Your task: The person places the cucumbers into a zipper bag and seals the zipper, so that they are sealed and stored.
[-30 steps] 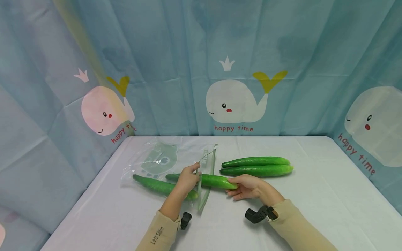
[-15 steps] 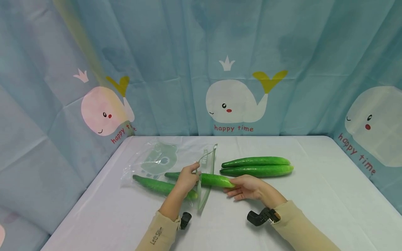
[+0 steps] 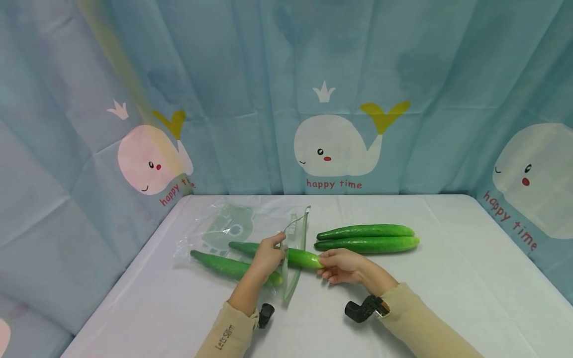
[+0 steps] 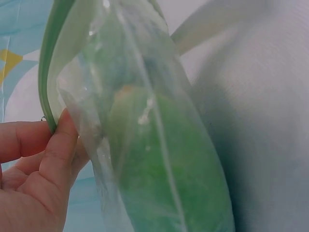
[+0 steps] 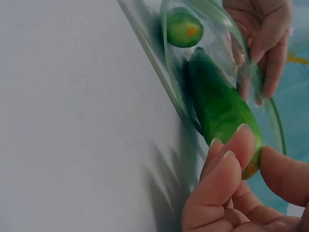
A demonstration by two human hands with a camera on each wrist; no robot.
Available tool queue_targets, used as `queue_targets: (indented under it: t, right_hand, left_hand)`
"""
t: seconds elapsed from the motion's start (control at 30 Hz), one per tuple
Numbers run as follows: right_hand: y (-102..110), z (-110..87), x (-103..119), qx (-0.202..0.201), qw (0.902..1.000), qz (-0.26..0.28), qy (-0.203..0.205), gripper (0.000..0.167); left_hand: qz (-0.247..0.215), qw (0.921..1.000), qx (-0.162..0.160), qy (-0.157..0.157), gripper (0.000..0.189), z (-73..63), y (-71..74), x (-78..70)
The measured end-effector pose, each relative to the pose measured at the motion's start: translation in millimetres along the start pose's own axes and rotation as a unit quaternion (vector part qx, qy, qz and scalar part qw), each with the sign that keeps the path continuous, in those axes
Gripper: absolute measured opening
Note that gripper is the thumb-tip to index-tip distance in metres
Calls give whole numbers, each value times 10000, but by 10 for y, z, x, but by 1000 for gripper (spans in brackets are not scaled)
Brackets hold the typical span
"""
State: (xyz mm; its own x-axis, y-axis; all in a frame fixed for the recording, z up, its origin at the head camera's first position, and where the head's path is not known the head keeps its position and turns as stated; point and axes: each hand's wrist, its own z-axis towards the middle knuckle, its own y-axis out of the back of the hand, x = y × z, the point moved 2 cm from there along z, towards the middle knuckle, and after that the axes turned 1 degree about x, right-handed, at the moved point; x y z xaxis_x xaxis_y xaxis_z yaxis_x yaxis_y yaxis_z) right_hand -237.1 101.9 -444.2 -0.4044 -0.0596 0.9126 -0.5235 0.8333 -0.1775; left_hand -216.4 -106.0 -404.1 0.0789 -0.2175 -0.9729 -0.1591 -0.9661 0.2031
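My left hand [image 3: 268, 256] pinches the green-edged rim of a clear plastic bag [image 3: 233, 226] lying on the table, and the bag's mouth gapes toward the right. One cucumber [image 3: 219, 264] lies inside the bag along its near side. A second cucumber [image 3: 302, 258] reaches through the mouth, its dark end inside and its pale end outside. Thumb and fingers of my right hand [image 3: 342, 266] hold that pale end. In the right wrist view the bag's rim [image 5: 169, 72] arches around both cucumbers. The left wrist view shows a cucumber [image 4: 164, 164] behind the clear film.
Two more cucumbers [image 3: 367, 244] lie side by side on the white table [image 3: 447, 298], right of the bag. A blue curtain [image 3: 250, 74] with printed whales stands behind the table and along its sides.
The cucumber at the bag's mouth has slid left, farther into the bag. My right hand has moved left with it, its fingers closing in on the pale end. The left hand stays put.
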Motion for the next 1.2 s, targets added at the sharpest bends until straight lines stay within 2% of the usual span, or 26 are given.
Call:
queue_targets:
  t: [0.27,0.67,1.03,1.2]
  right_hand:
    - [-100,79,18,-121,9999,-85,-75,32]
    - [-249,201,41,81,9999,-102,-93,31]
    - [-338,277,56,108,9995,-259,-121,21]
    - [-358,308,58,28,9994,-311,-152,22]
  left_hand:
    - [49,10000,-79,1,56,10,-7,20]
    - [98,9998,-167,37,54,18,-4,27]
    - [117,9997,-188,41,55,18,-2,12]
    - [89,9998,-196,22,57,26,-3,13]
